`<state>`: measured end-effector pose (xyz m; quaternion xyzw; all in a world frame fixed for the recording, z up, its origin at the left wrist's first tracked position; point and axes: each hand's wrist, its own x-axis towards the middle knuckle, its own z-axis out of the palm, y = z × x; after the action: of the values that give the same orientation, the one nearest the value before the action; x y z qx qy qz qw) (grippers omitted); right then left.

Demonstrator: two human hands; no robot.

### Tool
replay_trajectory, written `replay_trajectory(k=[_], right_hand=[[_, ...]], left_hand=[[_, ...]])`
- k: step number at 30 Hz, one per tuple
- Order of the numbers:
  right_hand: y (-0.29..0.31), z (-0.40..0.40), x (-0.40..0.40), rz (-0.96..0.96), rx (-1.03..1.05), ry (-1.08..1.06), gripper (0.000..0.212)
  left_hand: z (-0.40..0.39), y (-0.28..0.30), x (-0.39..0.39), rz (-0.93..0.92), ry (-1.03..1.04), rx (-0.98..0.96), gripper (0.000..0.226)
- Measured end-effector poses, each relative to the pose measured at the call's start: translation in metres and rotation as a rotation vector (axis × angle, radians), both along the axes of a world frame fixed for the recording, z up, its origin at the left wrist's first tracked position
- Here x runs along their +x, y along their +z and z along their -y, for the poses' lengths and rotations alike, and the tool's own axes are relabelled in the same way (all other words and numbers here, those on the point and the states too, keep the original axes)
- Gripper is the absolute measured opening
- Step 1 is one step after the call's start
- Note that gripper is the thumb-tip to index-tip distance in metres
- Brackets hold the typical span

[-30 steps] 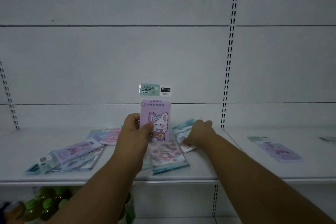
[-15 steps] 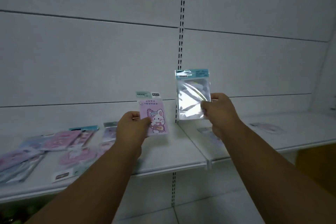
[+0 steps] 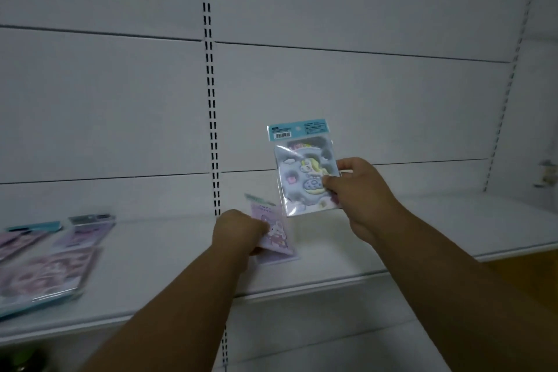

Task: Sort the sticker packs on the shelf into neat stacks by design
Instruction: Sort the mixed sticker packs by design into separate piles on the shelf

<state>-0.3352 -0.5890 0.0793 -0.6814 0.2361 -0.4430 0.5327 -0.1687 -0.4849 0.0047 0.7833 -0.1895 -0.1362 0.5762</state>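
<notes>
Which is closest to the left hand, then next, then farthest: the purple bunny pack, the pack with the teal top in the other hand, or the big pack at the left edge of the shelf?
1. Purple bunny pack: gripped by the left hand itself.
2. Teal-topped pack: up and to the right, held by the right hand.
3. Big pack: far left on the shelf.
</notes>
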Motion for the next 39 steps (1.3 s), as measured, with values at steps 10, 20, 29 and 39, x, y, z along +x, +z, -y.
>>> replay_trajectory(k=[10, 20, 29, 39], right_hand=[[-0.013, 0.025, 0.011, -0.051, 0.038, 0.098, 0.019], [-0.009, 0.067, -0.039, -0.234, -0.108, -0.070, 0.015], [-0.013, 0.194, -0.148, -0.708, -0.353, -0.415, 0.010], [-0.035, 0.356, -0.183, -0.980, -0.455, -0.337, 0.014]], left_hand=[[-0.005, 0.004, -0.015, 0.499, 0.059, 0.666, 0.043], [0.073, 0.067, -0.058, -0.053, -0.273, -0.420, 0.015], [0.242, 0.048, -0.144, -0.125, -0.404, -0.169, 0.016], [0.394, 0.014, -0.177, 0.102, -0.354, 0.118, 0.020]])
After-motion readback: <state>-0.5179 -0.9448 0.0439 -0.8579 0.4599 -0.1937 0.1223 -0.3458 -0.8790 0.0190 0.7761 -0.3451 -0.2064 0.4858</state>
